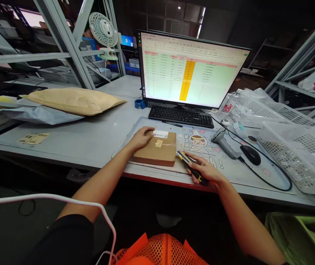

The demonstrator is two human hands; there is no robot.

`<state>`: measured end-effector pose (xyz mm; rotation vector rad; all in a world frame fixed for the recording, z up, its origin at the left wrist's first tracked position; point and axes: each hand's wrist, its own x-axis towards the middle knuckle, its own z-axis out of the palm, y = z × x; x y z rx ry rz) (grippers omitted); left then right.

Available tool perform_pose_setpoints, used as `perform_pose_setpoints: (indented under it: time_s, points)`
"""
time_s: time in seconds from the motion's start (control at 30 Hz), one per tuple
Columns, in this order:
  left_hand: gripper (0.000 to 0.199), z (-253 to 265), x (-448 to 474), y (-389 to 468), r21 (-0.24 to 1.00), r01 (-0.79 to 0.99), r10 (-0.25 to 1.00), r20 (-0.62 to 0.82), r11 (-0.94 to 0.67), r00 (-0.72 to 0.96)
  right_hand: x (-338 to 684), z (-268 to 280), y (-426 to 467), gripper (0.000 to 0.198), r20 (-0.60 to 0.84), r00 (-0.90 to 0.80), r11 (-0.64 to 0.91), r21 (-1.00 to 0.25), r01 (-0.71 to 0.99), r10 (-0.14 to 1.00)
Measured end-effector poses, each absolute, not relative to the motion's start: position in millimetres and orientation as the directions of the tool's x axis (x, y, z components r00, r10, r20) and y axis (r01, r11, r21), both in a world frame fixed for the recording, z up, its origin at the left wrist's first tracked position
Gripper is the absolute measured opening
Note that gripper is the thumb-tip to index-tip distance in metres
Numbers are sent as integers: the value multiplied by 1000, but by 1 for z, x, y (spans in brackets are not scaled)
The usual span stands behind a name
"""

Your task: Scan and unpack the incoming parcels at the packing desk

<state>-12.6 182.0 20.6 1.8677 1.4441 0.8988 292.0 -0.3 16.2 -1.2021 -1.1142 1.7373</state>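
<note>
A flat brown cardboard box (pixel 164 152) lies on the pale printed desk mat (pixel 223 167) near the front edge. Clear tape and a white label show on its top. My left hand (pixel 142 138) rests at the box's left side, fingers curled over its upper left corner. In my right hand (pixel 203 168) is a black and yellow utility knife (pixel 192 166), gripped round its handle. The knife's tip points up and left, close to the box's right side; whether it touches cannot be made out.
Behind the mat stand a keyboard (pixel 181 116) and a monitor (pixel 190 70). A barcode scanner (pixel 226 143), a mouse (pixel 250 155) and white plastic baskets (pixel 292 158) are on the right. Padded mailers (pixel 74 99) lie at left. A white cable (pixel 63 199) crosses the lower left foreground.
</note>
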Motion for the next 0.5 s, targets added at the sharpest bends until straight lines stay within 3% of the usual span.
perform_pose_setpoints:
  time_s: [0.13, 0.23, 0.33, 0.4, 0.47, 0.5]
  points:
    - [49, 25, -39, 159, 756, 653, 970, 136, 28, -199, 289, 9, -2, 96, -186, -21, -186, -952, -243, 982]
    - [58, 15, -66, 101, 741, 670, 958, 161, 41, -237, 288, 2, -4, 106, -131, 85, -98, -943, -317, 988]
    - [66, 4, -66, 13, 738, 666, 980, 190, -107, -52, 287, -2, -4, 112, -110, 110, -67, -939, -337, 988]
    - [70, 5, -51, -34, 698, 632, 942, 256, -336, 217, 287, -3, -3, 112, -106, 106, -63, -936, -347, 989]
    - [62, 14, -33, -54, 641, 429, 716, 284, -637, 638, 286, -2, -3, 110, -105, 98, -64, -935, -348, 990]
    - [51, 20, -25, -51, 602, 354, 633, 344, -715, 693, 286, -2, -4, 109, -106, 91, -68, -937, -343, 990]
